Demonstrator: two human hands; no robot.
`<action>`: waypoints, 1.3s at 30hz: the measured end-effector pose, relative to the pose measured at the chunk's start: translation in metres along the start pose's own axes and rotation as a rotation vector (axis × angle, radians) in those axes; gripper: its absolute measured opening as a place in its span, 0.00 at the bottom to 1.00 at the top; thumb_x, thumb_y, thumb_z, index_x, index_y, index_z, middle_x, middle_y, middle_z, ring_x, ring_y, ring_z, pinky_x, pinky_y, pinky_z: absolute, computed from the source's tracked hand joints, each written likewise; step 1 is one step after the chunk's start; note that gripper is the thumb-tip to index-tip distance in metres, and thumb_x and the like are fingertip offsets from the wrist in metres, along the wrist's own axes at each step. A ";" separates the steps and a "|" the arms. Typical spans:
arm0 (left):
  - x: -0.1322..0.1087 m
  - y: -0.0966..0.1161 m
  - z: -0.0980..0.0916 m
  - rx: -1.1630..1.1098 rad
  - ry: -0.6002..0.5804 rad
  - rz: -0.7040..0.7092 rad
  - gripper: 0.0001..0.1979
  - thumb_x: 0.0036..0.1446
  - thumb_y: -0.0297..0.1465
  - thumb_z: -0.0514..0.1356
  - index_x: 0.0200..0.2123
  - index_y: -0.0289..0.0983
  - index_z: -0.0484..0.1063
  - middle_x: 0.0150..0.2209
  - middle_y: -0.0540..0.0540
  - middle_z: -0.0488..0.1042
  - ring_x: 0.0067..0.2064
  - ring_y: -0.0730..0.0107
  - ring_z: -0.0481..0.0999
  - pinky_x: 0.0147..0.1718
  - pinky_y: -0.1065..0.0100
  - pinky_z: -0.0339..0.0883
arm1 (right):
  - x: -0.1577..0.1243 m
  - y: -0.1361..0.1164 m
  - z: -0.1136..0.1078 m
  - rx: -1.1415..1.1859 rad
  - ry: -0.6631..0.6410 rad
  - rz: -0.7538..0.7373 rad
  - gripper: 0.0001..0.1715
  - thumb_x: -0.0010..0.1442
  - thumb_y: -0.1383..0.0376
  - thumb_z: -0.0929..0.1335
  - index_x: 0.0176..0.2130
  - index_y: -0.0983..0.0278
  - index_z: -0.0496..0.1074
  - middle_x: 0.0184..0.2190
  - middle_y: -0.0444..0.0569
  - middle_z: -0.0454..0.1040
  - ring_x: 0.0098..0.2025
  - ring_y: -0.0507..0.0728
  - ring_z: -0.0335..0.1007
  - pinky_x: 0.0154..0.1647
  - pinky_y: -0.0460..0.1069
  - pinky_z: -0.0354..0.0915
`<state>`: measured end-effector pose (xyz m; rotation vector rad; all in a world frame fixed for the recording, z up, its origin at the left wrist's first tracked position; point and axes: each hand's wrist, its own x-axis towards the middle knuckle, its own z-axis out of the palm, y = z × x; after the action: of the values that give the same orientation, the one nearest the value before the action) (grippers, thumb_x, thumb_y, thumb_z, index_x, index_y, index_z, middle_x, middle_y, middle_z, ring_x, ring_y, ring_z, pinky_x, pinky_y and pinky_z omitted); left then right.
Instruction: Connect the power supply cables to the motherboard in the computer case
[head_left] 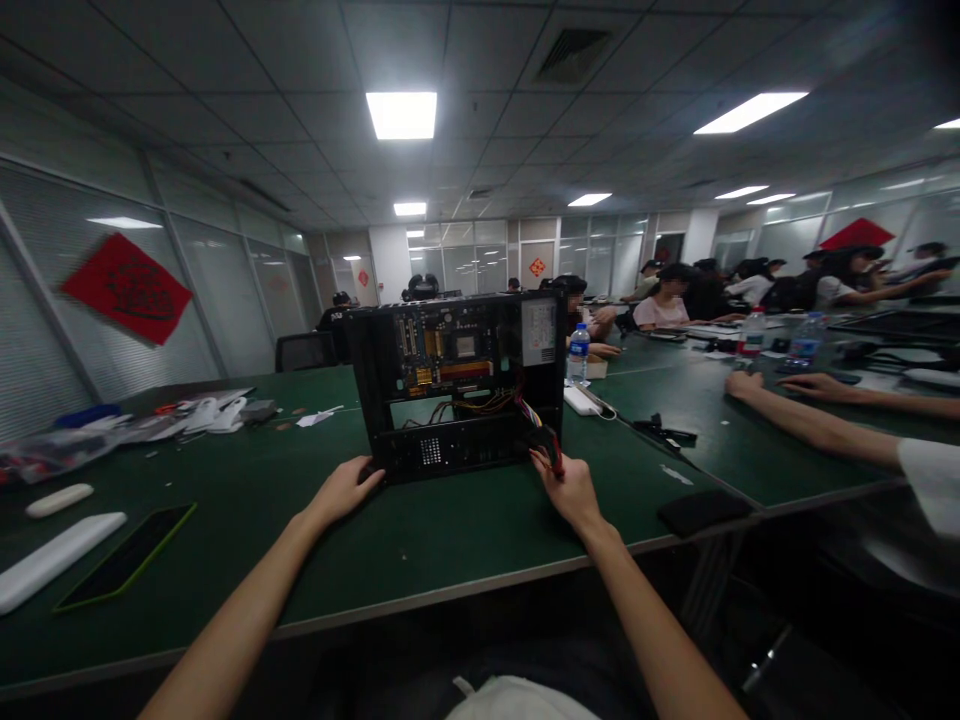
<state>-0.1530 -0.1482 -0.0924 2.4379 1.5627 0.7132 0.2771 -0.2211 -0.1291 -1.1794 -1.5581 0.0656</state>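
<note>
A black computer case stands upright on the green table in front of me, its open side facing me. Inside it I see a motherboard and, at the upper right, a power supply with a pale label. My left hand is closed around the case's lower left corner. At the lower right, my right hand grips a bundle of power cables that hangs out of the case; its fingertips are close to the case's bottom edge. Some of its fingers are hidden.
Plastic bags and scraps, a white bar-shaped object and a black green-edged panel lie left. Rightward are a water bottle, a white power bank, black parts and another person's arm. The table's front edge is near me.
</note>
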 end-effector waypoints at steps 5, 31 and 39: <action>-0.001 0.001 -0.001 -0.005 -0.013 0.012 0.28 0.63 0.51 0.52 0.49 0.33 0.75 0.49 0.33 0.78 0.50 0.48 0.77 0.50 0.55 0.69 | -0.002 -0.001 0.003 -0.007 -0.157 0.074 0.13 0.63 0.61 0.64 0.42 0.63 0.75 0.30 0.51 0.78 0.30 0.58 0.75 0.33 0.48 0.64; 0.001 0.005 -0.004 0.038 0.086 -0.001 0.26 0.64 0.51 0.52 0.46 0.35 0.73 0.45 0.36 0.78 0.45 0.52 0.77 0.44 0.58 0.69 | -0.011 -0.008 -0.005 0.037 0.022 0.053 0.31 0.67 0.45 0.62 0.29 0.67 0.74 0.16 0.40 0.54 0.19 0.49 0.48 0.23 0.47 0.46; -0.001 0.004 -0.005 0.054 0.084 -0.023 0.25 0.64 0.51 0.49 0.27 0.39 0.71 0.26 0.46 0.75 0.28 0.63 0.72 0.30 0.65 0.60 | -0.007 -0.010 -0.010 -0.336 0.162 -0.095 0.19 0.66 0.55 0.66 0.29 0.63 0.75 0.32 0.53 0.71 0.36 0.59 0.65 0.37 0.51 0.60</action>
<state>-0.1524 -0.1518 -0.0870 2.4541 1.6590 0.7892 0.2781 -0.2362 -0.1246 -1.3317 -1.5153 -0.3592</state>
